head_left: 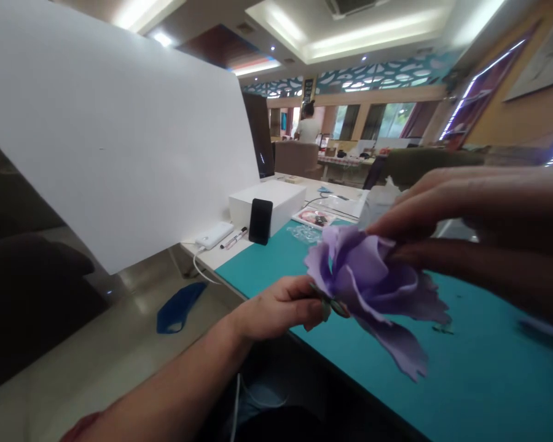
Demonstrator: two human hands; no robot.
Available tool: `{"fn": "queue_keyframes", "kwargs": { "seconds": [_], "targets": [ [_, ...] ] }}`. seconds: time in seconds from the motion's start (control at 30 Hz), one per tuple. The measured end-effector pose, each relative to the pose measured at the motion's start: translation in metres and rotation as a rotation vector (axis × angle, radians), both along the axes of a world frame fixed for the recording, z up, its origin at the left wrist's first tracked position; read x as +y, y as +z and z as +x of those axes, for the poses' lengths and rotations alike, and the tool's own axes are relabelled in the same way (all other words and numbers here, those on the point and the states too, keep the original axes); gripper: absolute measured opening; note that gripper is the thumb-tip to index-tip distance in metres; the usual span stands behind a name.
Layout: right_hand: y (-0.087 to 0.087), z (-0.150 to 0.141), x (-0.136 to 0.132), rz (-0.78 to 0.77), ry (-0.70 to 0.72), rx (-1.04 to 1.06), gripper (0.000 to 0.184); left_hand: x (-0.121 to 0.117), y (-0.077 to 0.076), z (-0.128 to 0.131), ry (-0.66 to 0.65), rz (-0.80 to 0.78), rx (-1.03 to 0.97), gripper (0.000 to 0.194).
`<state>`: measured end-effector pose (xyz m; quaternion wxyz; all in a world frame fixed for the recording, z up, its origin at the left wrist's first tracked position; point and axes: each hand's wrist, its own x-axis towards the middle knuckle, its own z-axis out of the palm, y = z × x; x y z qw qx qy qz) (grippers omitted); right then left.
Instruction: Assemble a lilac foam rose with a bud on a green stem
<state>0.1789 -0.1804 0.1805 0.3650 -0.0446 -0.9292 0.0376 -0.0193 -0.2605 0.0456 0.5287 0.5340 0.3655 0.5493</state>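
White surface [212, 256] under teal mat [479, 380] | purple flower [364, 276] held up above the mat's near edge, clear of it | left hand [276, 307] clenched round the base, steadying it | right hand [483, 215] pinching the petals, which keeps them spread

Lilac foam flower [364, 276], teal cutting mat [470, 362], white board [115, 135]

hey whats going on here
A person is holding a purple artificial flower in both hands above a teal mat. The left hand grips it near its green base, while the right hand pinches the petals. Farther along the white table sit a white box, a black phone and a power bank. Another person stands in the background.
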Motion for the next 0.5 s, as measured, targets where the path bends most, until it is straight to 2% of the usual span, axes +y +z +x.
{"fn": "queue_keyframes", "kwargs": {
  "seconds": [0.1, 0.27, 0.37, 0.5],
  "targets": [
    [-0.014, 0.016, -0.008, -0.052, 0.001, -0.072, 0.022, 0.008, -0.017, 0.02, -0.059, -0.025, 0.028, 0.026],
    [-0.048, 0.04, -0.013, -0.136, -0.074, -0.165, 0.016, 0.015, -0.045, 0.043, -0.172, -0.073, 0.067, 0.021],
    [-0.066, 0.047, -0.016, -0.186, -0.104, -0.203, 0.016, 0.013, -0.06, 0.049, -0.187, -0.126, 0.074, 0.012],
    [-0.083, 0.047, -0.019, -0.21, -0.097, -0.233, 0.019, 0.007, -0.072, 0.053, -0.141, -0.21, 0.035, 0.012]
  ]
}}
